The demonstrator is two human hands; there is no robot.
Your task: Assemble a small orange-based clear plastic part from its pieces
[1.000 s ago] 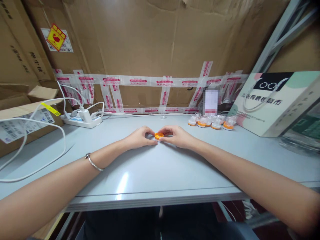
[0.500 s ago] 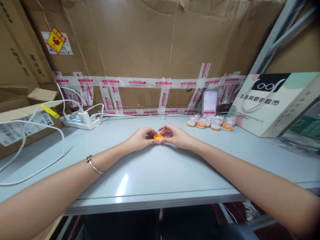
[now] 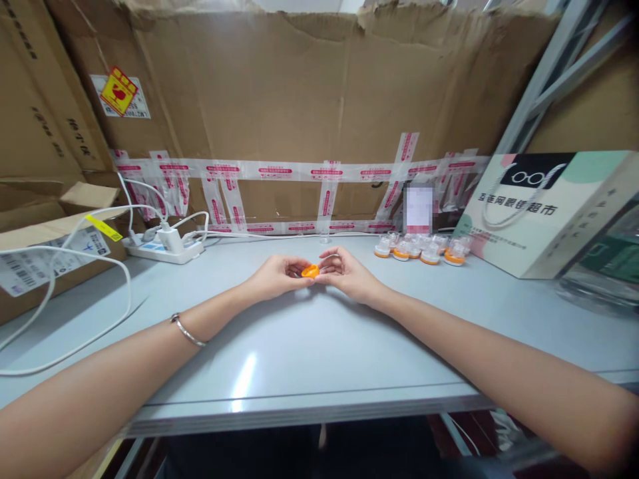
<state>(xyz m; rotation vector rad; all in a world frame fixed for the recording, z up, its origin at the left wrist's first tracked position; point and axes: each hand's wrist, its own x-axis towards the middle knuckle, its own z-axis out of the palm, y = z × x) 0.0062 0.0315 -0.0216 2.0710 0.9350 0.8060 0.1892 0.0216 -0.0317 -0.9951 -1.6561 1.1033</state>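
Observation:
Above the middle of the table, a small round orange cap-like piece (image 3: pixel 310 271) is held between my two hands, tilted so its rim shows at an angle. My left hand (image 3: pixel 280 277) pinches it from the left with thumb and curled fingers; a silver bangle circles that wrist. My right hand (image 3: pixel 349 276) meets it from the right, thumb and fingertips at its edge. The fingers hide part of the piece. Just behind the hands stands a small clear plastic part (image 3: pixel 324 237).
Several clear-topped pieces with orange and white bases (image 3: pixel 430 253) stand at the back right, before a blurred upright card (image 3: pixel 419 207) and beside a paper bag (image 3: pixel 536 219). A power strip (image 3: pixel 167 249), white cables and an opened carton (image 3: pixel 54 256) occupy the left. A large cardboard box (image 3: pixel 279 100) backs the table (image 3: pixel 309 352).
The orange piece has turned in my fingers, from its open round face towards me to a tilted side view. My hands stay nearly in place; the camera view has shifted slightly.

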